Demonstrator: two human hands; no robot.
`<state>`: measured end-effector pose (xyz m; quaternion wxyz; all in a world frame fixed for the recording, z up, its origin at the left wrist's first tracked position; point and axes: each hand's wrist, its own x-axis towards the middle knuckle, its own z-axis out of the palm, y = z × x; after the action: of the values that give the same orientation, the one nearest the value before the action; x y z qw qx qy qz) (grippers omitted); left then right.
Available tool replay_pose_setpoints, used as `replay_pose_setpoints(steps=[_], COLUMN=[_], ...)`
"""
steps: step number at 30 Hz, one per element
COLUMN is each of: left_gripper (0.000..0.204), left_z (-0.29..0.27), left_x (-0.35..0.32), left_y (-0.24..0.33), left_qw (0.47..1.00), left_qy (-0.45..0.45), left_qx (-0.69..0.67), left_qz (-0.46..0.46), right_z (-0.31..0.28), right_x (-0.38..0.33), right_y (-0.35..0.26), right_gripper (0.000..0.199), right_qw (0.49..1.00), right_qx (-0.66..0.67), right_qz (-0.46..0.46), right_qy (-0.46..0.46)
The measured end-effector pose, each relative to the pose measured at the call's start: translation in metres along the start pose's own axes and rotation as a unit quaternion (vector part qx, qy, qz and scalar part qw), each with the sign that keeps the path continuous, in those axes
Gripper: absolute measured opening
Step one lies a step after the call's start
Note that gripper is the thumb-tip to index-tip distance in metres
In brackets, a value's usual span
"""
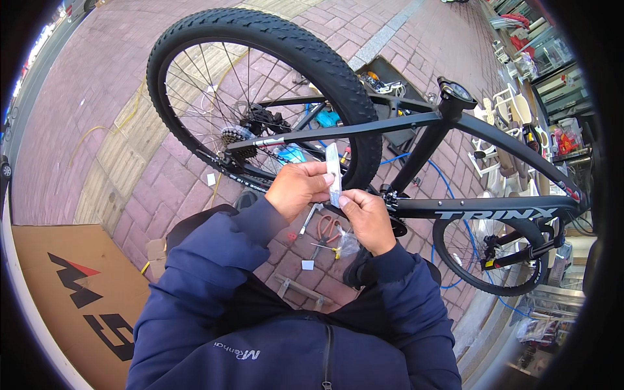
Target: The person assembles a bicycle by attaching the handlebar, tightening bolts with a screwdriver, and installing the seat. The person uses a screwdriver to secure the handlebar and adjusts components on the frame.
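A narrow white strip (pixel 334 170), flat and partly see-through or shiny at its lower end, stands upright between my hands. My left hand (pixel 299 190) pinches its middle between thumb and fingers. Close to its lower end, my right hand (pixel 368 220) is closed with the thumb pressed on it. I cannot make out exactly what the strip is. Just beyond my hands is a black bicycle frame (pixel 416 156), its rear wheel (pixel 260 21) with knobbly tyre towards the left and its cassette (pixel 237 138) showing. The front wheel (pixel 492 286) lies at the right.
On the brick paving below my hands lie red-handled pliers (pixel 327 227), a wrench (pixel 308 221), a yellow-handled screwdriver (pixel 337 252) and a clear plastic bag (pixel 349 244). A cardboard box (pixel 78 292) stands at left. Behind the frame sits a dark tool tray (pixel 406 81); a blue hose (pixel 448 185) runs past.
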<state>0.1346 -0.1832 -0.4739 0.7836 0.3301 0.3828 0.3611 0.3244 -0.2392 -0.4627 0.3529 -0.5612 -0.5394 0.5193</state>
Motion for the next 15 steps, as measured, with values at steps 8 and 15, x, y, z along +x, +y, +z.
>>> replay_pose_setpoints(steps=[8,15], left_gripper=[0.031,0.033], left_z=[0.007,0.015], left_x=[-0.007,-0.011], left_y=[0.01,0.004], left_qw=[0.999,0.995], left_qy=[-0.018,-0.034], left_qx=[-0.026,-0.085], left_qz=[-0.024,-0.031], right_z=[-0.004,0.006], right_x=[-0.003,-0.012], right_y=[-0.016,-0.013], right_gripper=[0.017,0.007], right_qw=[0.999,0.982], right_qx=[-0.047,-0.145], right_qz=[0.0,-0.095], right_qy=[0.023,0.079])
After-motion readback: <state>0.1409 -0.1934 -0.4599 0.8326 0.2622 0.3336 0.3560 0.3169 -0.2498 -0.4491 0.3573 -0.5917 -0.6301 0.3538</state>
